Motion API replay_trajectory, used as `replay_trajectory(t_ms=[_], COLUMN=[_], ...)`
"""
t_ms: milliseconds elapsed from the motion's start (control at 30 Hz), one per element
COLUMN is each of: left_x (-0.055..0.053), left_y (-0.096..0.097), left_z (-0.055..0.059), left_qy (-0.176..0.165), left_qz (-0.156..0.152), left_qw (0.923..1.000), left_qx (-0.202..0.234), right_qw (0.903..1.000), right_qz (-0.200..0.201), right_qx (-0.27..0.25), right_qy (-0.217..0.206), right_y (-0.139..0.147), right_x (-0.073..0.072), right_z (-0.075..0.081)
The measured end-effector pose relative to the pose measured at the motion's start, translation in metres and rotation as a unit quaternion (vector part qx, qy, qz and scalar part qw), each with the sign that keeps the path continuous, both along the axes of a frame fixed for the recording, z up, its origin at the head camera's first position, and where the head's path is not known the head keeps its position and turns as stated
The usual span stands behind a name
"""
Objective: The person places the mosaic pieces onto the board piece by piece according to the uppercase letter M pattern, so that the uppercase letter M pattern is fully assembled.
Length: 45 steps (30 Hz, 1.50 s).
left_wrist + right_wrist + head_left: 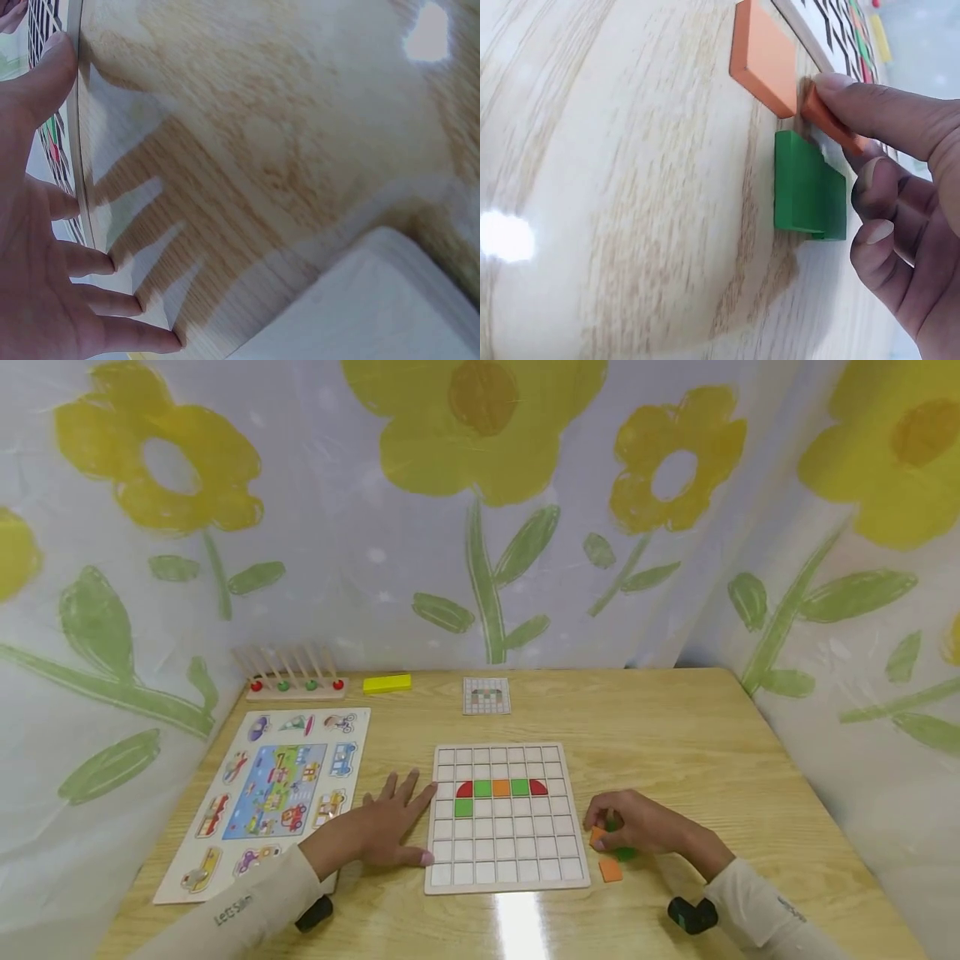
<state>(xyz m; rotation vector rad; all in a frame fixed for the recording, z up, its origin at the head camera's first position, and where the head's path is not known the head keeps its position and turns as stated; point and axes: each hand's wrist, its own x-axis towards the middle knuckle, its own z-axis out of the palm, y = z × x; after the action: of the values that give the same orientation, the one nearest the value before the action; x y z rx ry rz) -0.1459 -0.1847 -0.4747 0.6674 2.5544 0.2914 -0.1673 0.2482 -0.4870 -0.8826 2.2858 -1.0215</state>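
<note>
The board [510, 888] lies flat on the surface [660, 727] between the two hands, and the orange tile [597, 837] is just off its right edge. That tile is pinched, tilted, between thumb and finger of the right hand [637, 822], so the whole grid lies to its left, the coloured row [501, 788] to the left and farther off. The tile looks square, with no long axis to speak of. I can't tell whether it touches the surface. A second orange tile [611, 870] lies just nearer, green tiles [802, 184] beside it. Across the board, the left hand [390, 827] spreads its fingers by the left edge, gripping nothing; the right is clearly closer to the tile.
</note>
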Motion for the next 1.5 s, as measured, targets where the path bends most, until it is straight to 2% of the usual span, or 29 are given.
replay_trajectory(t_ms=[167,433,667,1000,1233,1500], left_x=[-0.002,-0.005,-0.007,-0.002,-0.002,-0.003], left_y=[0.000,0.000,0.000,0.001,-0.001,0.000], left_z=[-0.002,-0.002,-0.003,-0.006,-0.006,-0.004], left_qy=[-0.001,-0.004,0.008,-0.009,-0.008,-0.012], left_qz=[-0.004,-0.008,-0.007,0.007,0.006,0.012], left_qw=[1.0000,1.0000,0.9999,0.9999,0.9999,0.9998], left_qx=[0.000,-0.003,-0.007,-0.001,-0.009,-0.009], right_qw=[0.9999,0.9988,0.9975,0.9977,0.9966,0.9953], right_qz=[-0.007,-0.023,-0.048,-0.052,-0.058,-0.059], right_qx=[-0.003,-0.003,-0.010,-0.025,-0.035,-0.052], right_qy=[-0.008,0.042,0.052,0.036,0.048,0.057], right_y=[-0.002,-0.008,-0.019,-0.040,-0.055,-0.070], right_x=[0.002,-0.003,-0.004,-0.004,-0.006,-0.011], right_z=[0.001,0.010,0.017,0.019,0.021,0.015])
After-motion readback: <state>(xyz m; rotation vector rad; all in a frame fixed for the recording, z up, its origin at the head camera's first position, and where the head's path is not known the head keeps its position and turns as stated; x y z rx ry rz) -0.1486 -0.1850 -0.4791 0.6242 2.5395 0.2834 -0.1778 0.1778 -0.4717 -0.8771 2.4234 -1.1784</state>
